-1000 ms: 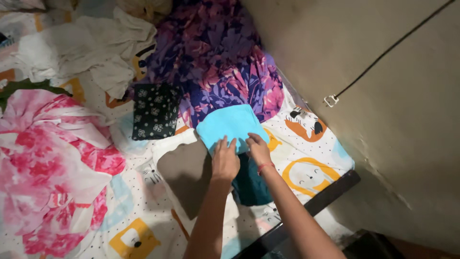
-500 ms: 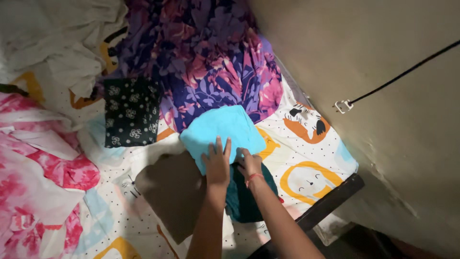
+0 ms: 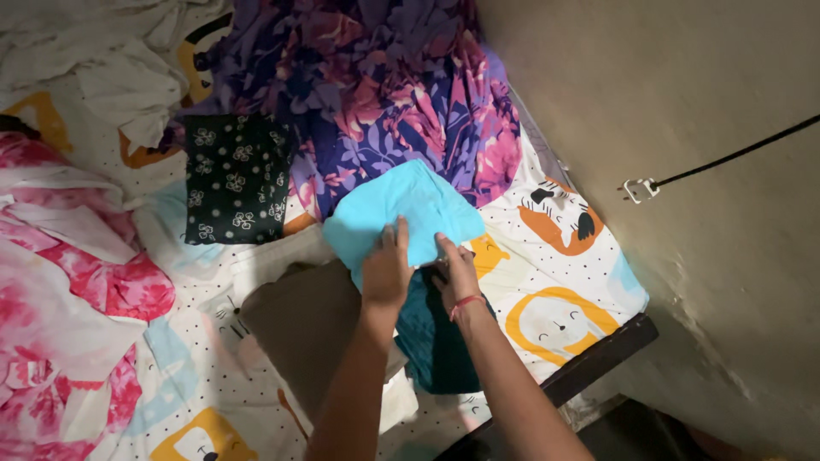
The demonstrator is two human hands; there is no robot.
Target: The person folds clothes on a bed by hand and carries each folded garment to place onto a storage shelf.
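Observation:
A light blue cloth (image 3: 401,209) lies on a bed with a cartoon-animal sheet (image 3: 564,299). My left hand (image 3: 387,266) rests flat on the cloth's near edge, fingers spread. Just to its right, my right hand (image 3: 457,271), with a red band at the wrist, pinches the cloth's lower right edge. Under both hands lies a dark teal cloth (image 3: 440,333). A brown folded cloth (image 3: 307,320) sits to the left of my left forearm.
A purple floral garment (image 3: 384,94) spreads behind the blue cloth. A black cloth with white flowers (image 3: 232,177) lies at left, pink-and-white fabric (image 3: 68,299) further left, white clothes (image 3: 120,60) at the back. A wall (image 3: 683,128) with a black cable runs along the right.
The view has shifted closer. My hands stay on the light blue cloth's near edge, and the right hand has moved from on top of it to its lower right edge.

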